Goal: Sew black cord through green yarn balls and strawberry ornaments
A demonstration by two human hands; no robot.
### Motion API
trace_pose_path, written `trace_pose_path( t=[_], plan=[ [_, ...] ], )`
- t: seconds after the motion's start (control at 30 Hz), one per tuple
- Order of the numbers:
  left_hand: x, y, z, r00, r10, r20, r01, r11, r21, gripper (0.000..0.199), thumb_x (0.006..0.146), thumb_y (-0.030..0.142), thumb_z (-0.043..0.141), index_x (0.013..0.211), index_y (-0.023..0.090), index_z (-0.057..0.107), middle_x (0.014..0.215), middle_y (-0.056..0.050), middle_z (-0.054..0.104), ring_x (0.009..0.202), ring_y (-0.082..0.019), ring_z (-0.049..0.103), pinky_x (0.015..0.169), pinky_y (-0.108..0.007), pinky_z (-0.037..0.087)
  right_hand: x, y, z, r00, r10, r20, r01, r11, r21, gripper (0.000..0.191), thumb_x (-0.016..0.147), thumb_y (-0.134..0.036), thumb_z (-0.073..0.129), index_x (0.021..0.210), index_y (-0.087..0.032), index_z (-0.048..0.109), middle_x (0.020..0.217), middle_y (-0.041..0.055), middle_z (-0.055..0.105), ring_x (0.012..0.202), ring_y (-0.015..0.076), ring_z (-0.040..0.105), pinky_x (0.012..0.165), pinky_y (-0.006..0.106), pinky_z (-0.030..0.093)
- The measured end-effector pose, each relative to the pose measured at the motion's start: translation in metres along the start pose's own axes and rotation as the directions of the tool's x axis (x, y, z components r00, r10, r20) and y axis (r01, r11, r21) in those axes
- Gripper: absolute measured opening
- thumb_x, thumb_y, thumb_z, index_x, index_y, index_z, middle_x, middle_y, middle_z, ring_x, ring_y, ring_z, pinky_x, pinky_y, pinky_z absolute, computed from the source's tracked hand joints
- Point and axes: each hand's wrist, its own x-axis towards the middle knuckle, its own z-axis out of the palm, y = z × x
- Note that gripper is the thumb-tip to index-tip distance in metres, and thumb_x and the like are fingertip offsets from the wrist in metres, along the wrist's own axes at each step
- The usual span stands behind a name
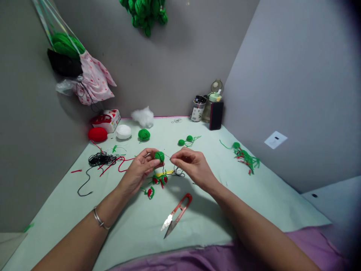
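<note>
My left hand point(143, 165) pinches a small green crocheted ball point(159, 156) between thumb and fingers above the middle of the table. A dark strand of yarn runs across the ball and hangs below it. Just to the right, my right hand point(189, 163) is closed in a pinch on a thin, pale needle point(167, 155) that reaches toward the ball; its far end is hard to make out. Under the hands lie small red and green crocheted pieces point(150, 192), a yellow-handled tool point(166, 173) and a loop of black yarn point(179, 172).
Orange thread snips point(183, 207) lie in front of my hands. At left are tangled black yarn point(101, 159) and red point(97, 134), white point(123, 131) and green point(144, 134) yarn balls. White stuffing point(143, 117), a pen cup point(197, 110) and a phone point(216, 116) stand along the back.
</note>
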Motion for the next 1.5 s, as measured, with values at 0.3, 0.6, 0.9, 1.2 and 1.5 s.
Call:
trace_pose_path(
  t=[0.3,0.6,0.9,1.2,1.5],
  plan=[
    [0.0,0.0,0.001,0.996,0.049,-0.068,-0.047,0.998,0.034,0.036,0.068,0.02,0.087,0.096,0.021,0.064,0.091,0.001,0.068,0.085,-0.012,0.063,0.083,-0.025,0.049,-0.006,0.001,0.01,0.986,0.133,0.104,-0.125,0.989,-0.081,0.016,0.083,-0.03,0.066,0.08,-0.015,0.071,0.064,-0.0006,0.059,0.057,0.0101,0.044,0.054,0.025,0.033],
    [0.001,-0.001,0.002,0.995,0.081,-0.051,-0.076,0.993,0.087,0.033,0.068,0.021,0.086,0.095,0.021,0.066,0.094,0.001,0.067,0.087,-0.013,0.062,0.085,-0.028,0.047,-0.006,0.001,0.011,0.983,0.151,0.103,-0.141,0.985,-0.098,0.016,0.083,-0.03,0.065,0.079,-0.015,0.07,0.065,0.0,0.06,0.058,0.0104,0.044,0.055,0.026,0.033],
    [-0.001,0.0,0.001,1.0,0.026,0.007,-0.027,0.995,0.095,0.029,0.071,0.023,0.085,0.09,0.019,0.065,0.089,-0.001,0.069,0.083,-0.015,0.064,0.086,-0.032,0.051,-0.005,0.0,0.008,0.976,0.162,0.144,-0.16,0.987,-0.023,0.016,0.083,-0.031,0.068,0.079,-0.016,0.069,0.067,0.0002,0.061,0.06,0.0112,0.046,0.058,0.026,0.035],
    [-0.004,0.002,0.005,1.0,-0.011,0.029,0.013,0.999,-0.049,0.028,0.072,0.02,0.085,0.088,0.019,0.061,0.087,0.001,0.07,0.082,-0.013,0.065,0.085,-0.029,0.053,-0.009,0.008,0.021,0.993,0.097,0.07,-0.104,0.989,0.101,0.021,0.084,-0.037,0.07,0.078,-0.018,0.067,0.068,-0.0005,0.057,0.062,0.0123,0.046,0.06,0.027,0.037],
    [-0.006,0.001,0.012,0.997,0.081,-0.01,-0.081,0.996,0.032,0.031,0.069,0.021,0.087,0.086,0.019,0.06,0.087,0.001,0.069,0.082,-0.013,0.062,0.078,-0.026,0.047,-0.008,0.011,0.026,0.995,0.096,-0.017,-0.094,0.99,0.105,0.021,0.081,-0.035,0.073,0.073,-0.017,0.065,0.064,-0.0017,0.057,0.059,0.0113,0.045,0.057,0.026,0.037]
  ],
)
